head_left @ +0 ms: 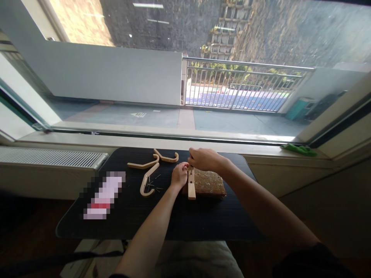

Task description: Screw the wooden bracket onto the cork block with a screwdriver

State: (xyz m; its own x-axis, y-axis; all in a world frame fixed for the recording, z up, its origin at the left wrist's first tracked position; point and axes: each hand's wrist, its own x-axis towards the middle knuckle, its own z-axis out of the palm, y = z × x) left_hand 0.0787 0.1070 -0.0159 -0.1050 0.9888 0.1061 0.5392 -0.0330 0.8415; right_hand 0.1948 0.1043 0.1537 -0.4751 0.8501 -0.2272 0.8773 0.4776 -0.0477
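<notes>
A pale wooden hook piece [191, 188] with holes along it lies upright in view against a rough brown block [209, 183]. My left hand [179, 175] is closed at its upper left side, fingers gripping near the top end. Over that same end my right hand [203, 158] makes a fist around what looks like a screwdriver, mostly hidden, its dark lower part [191, 166] pointing down at the wood. To the left lie more wooden hooks [144, 181], [142, 166] and a third hook [165, 158]. Several loose screws [150, 184] are scattered beside the nearest one.
All this rests on a black table [214, 222] with rounded corners. A blurred-out pinkish item [106, 195] lies on its left part. Behind it run a window sill [208, 145] and a radiator [55, 158]. A green cloth [300, 150] sits on the sill at right.
</notes>
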